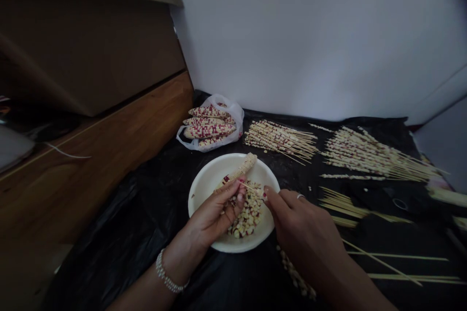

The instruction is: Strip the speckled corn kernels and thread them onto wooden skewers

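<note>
nearest, just in front of the white plate (199, 194), a beaded bracelet (166, 272) circles the left wrist, and a trail of loose kernels (295, 272) lies on the black plastic sheet (109, 257) under the right forearm. over the plate, the left hand (217, 211) has a clenched grip on a red-and-white corn cob (243, 166), its far end reaching toward the rim. the right hand (302, 218), ringed, appears to pinch a thin bamboo skewer (251, 188) at its fingertips, the point running in beside the left fingers, though the exact contact is hidden. a short, firm pinch near the point would likely keep so thin a skewer from bending. a heap of kernels (250, 216) sits in the plate below. beyond the plate lie whole cobs (209, 129) on a white plastic bag (233, 114), then bundles of kernel-threaded skewers (375, 155).
</note>
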Available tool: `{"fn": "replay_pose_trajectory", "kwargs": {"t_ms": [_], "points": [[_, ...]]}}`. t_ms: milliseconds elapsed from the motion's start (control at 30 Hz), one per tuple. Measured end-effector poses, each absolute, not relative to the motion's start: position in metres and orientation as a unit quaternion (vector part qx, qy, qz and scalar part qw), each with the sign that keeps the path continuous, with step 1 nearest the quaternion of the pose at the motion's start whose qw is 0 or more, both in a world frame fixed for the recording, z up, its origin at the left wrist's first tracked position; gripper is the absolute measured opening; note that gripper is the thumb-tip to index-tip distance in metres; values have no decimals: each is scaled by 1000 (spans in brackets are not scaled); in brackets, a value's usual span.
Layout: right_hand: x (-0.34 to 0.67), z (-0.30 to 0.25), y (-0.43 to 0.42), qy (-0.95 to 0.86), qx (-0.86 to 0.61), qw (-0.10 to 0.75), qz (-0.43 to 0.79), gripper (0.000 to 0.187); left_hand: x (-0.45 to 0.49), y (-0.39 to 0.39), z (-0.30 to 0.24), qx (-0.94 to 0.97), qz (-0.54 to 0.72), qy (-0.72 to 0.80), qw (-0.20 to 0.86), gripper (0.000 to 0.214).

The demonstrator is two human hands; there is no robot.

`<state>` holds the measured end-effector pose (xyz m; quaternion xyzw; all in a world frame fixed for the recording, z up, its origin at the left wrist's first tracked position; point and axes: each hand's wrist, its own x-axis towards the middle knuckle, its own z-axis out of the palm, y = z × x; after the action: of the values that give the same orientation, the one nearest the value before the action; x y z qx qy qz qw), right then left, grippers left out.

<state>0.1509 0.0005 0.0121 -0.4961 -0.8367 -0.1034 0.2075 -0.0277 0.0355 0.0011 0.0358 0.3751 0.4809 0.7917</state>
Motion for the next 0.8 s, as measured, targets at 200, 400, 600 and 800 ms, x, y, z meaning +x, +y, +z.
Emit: {"fn": "replay_pose_trajectory", "kwargs": {"t_ms": [200, 400, 600, 800], "points": [[151, 11, 0, -835, -503, 202, -95, 33, -28, 35, 1, 25, 475, 362, 802, 16], [150, 12, 0, -836, -508, 186, -89, 30, -26, 35, 2, 24, 473, 370, 799, 18], [149, 11, 0, -834, -504, 201, -97, 33, -26, 35, 3, 23, 475, 377, 794, 18], [148, 12, -2, -835, -505, 195, -101, 33, -27, 36, 0, 37, 487, 380, 785, 19]]}}
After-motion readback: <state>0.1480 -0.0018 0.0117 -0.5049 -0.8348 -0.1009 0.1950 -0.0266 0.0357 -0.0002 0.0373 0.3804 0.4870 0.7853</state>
